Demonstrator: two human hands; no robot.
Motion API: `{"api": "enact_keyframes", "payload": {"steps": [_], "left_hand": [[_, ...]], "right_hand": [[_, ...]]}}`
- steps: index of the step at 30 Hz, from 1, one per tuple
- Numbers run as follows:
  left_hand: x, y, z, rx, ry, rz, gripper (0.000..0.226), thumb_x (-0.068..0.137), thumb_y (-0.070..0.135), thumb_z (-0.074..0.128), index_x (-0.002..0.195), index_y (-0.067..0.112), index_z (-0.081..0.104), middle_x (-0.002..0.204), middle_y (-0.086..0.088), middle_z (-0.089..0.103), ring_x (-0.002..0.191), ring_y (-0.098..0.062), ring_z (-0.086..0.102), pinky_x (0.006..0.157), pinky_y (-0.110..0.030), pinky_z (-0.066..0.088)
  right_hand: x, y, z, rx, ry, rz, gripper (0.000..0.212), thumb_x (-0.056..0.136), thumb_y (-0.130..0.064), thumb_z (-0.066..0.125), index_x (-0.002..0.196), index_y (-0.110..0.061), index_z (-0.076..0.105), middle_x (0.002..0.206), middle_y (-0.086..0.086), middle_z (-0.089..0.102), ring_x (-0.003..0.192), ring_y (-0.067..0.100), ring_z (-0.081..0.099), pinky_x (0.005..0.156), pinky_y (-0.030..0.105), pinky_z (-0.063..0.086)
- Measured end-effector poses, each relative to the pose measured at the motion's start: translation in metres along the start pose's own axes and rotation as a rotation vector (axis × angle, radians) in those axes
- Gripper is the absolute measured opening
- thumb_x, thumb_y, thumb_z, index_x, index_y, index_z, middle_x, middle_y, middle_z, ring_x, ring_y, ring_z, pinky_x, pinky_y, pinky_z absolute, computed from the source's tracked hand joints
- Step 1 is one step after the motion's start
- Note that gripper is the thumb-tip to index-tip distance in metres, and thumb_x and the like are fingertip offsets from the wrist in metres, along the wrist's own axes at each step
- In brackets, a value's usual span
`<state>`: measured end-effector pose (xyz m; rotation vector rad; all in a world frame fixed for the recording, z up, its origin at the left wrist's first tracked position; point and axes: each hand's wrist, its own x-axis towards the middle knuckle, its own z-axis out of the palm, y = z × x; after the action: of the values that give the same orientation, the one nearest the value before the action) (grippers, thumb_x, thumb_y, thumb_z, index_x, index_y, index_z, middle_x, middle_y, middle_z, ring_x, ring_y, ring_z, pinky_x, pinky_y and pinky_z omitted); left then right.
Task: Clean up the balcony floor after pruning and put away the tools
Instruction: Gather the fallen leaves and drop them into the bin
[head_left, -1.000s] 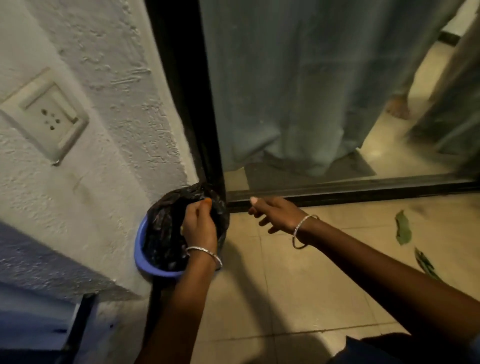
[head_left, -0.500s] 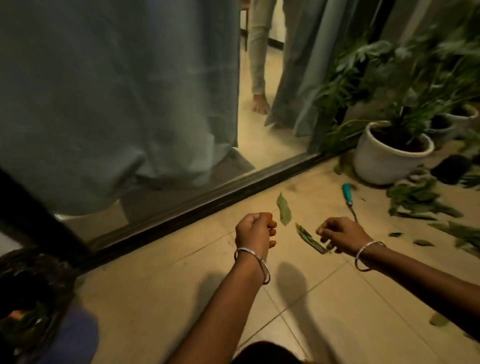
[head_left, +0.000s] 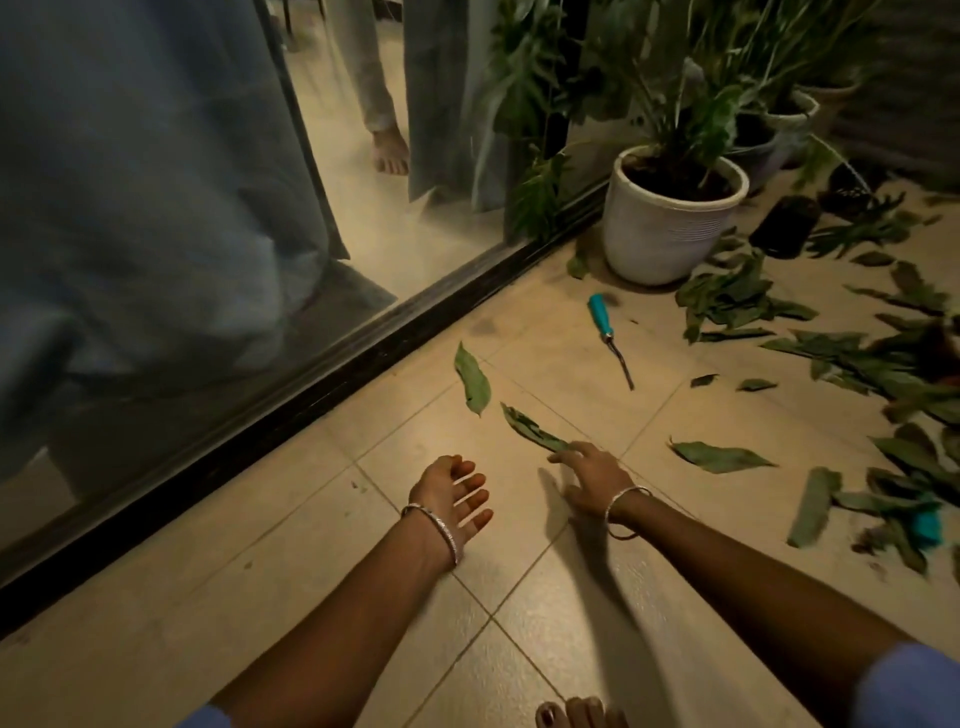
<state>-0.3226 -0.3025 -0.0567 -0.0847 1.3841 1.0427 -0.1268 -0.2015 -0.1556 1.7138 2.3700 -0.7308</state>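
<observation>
Cut green leaves lie scattered on the beige tiled floor. A narrow leaf (head_left: 530, 427) lies just ahead of my right hand (head_left: 592, 480), whose straight fingers touch its near end. Beyond it lies a broader leaf (head_left: 472, 378). My left hand (head_left: 454, 491) hovers palm-up with relaxed fingers and holds nothing. A hand tool with a teal handle (head_left: 605, 327) lies on the tiles near the white pot (head_left: 670, 234). A thick heap of leaves (head_left: 852, 358) covers the floor at the right, with another teal item (head_left: 927, 525) among them.
A black sliding-door track (head_left: 311, 374) runs diagonally at the left, with glass and grey curtains behind. A person's bare foot (head_left: 389, 150) stands indoors. More potted plants (head_left: 784, 114) crowd the back right. A dark pot (head_left: 784, 226) lies tipped. My toes (head_left: 571, 712) show at the bottom.
The view swung right from the black-lined bin by the wall to the leaf-strewn floor. My left hand uncurled to palm-up; my right hand opened and reached onto the narrow leaf.
</observation>
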Motion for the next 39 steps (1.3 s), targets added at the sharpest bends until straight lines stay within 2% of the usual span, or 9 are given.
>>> {"api": "enact_keyframes", "payload": {"steps": [5, 8, 11, 17, 22, 28, 33, 37, 39], "left_hand": [[0.014, 0.007, -0.01, 0.045, -0.04, 0.039, 0.024, 0.098, 0.032, 0.049, 0.093, 0.013, 0.064, 0.098, -0.008, 0.066, 0.092, -0.024, 0.06, 0.077, -0.037, 0.05], [0.023, 0.007, -0.02, 0.082, -0.035, 0.043, 0.025, 0.098, 0.032, 0.051, 0.095, 0.012, 0.065, 0.099, -0.009, 0.066, 0.093, -0.025, 0.061, 0.073, -0.036, 0.051], [0.029, 0.005, -0.025, 0.128, -0.029, 0.035, 0.025, 0.098, 0.031, 0.051, 0.094, 0.01, 0.065, 0.097, -0.01, 0.065, 0.088, -0.025, 0.061, 0.073, -0.036, 0.051], [0.055, 0.005, -0.022, 0.086, -0.009, -0.002, 0.028, 0.097, 0.033, 0.054, 0.101, 0.007, 0.062, 0.1, -0.014, 0.064, 0.089, -0.027, 0.061, 0.08, -0.041, 0.05], [0.069, -0.006, -0.023, 0.046, -0.038, -0.057, 0.031, 0.095, 0.036, 0.056, 0.107, 0.007, 0.061, 0.106, -0.014, 0.065, 0.093, -0.027, 0.062, 0.083, -0.042, 0.05], [0.079, -0.01, -0.022, 0.092, -0.151, -0.003, 0.049, 0.091, 0.046, 0.06, 0.129, 0.016, 0.055, 0.128, -0.009, 0.06, 0.119, -0.028, 0.056, 0.101, -0.043, 0.045], [0.082, -0.007, -0.014, 0.019, -0.157, 0.05, 0.027, 0.096, 0.032, 0.057, 0.095, 0.006, 0.065, 0.095, -0.018, 0.071, 0.081, -0.031, 0.07, 0.065, -0.036, 0.058], [0.089, 0.005, -0.023, -0.008, 0.006, 0.145, 0.036, 0.104, 0.029, 0.041, 0.091, 0.001, 0.058, 0.089, -0.016, 0.07, 0.081, -0.033, 0.068, 0.079, -0.047, 0.057], [0.091, 0.011, -0.033, -0.039, 0.066, 0.191, 0.033, 0.105, 0.028, 0.039, 0.087, 0.006, 0.054, 0.075, -0.011, 0.062, 0.07, -0.025, 0.063, 0.067, -0.039, 0.055]], "right_hand": [[0.043, -0.01, 0.011, -0.142, -0.074, -0.017, 0.057, 0.096, -0.024, 0.048, 0.149, -0.037, 0.032, 0.164, 0.004, 0.009, 0.147, 0.034, 0.017, 0.114, 0.052, 0.03], [0.05, -0.004, 0.026, -0.187, -0.054, -0.084, 0.046, 0.099, -0.026, 0.043, 0.145, -0.026, 0.04, 0.157, 0.01, 0.028, 0.137, 0.033, 0.036, 0.109, 0.048, 0.039], [0.04, 0.004, 0.038, -0.303, 0.108, -0.164, 0.035, 0.1, -0.037, 0.041, 0.126, -0.02, 0.057, 0.119, 0.009, 0.057, 0.104, 0.027, 0.058, 0.092, 0.042, 0.05], [0.033, -0.001, 0.041, 0.097, 0.291, 0.018, 0.005, 0.089, -0.018, 0.065, 0.094, -0.016, 0.066, 0.093, 0.004, 0.063, 0.089, 0.023, 0.06, 0.074, 0.028, 0.045], [0.025, -0.011, 0.032, 0.656, 0.254, 0.279, 0.03, 0.074, 0.005, 0.075, 0.091, -0.013, 0.059, 0.073, 0.008, 0.068, 0.072, 0.022, 0.067, 0.07, 0.03, 0.057], [-0.009, -0.062, 0.021, 0.796, 0.238, 0.183, 0.016, 0.075, 0.001, 0.074, 0.081, -0.013, 0.068, 0.071, 0.005, 0.07, 0.068, 0.017, 0.069, 0.067, 0.03, 0.061], [-0.025, -0.101, 0.016, 0.832, 0.003, 0.007, 0.022, 0.07, -0.005, 0.08, 0.084, -0.016, 0.067, 0.067, 0.005, 0.068, 0.06, 0.011, 0.063, 0.065, 0.032, 0.058], [0.009, -0.094, 0.014, 0.754, -0.058, -0.01, 0.027, 0.074, -0.034, 0.083, 0.091, -0.018, 0.069, 0.082, 0.005, 0.072, 0.071, 0.012, 0.066, 0.065, 0.033, 0.056], [0.039, -0.088, 0.011, 0.528, 0.004, -0.057, 0.05, 0.07, -0.053, 0.081, 0.104, -0.021, 0.065, 0.1, 0.002, 0.067, 0.088, 0.015, 0.062, 0.075, 0.035, 0.056]]}}
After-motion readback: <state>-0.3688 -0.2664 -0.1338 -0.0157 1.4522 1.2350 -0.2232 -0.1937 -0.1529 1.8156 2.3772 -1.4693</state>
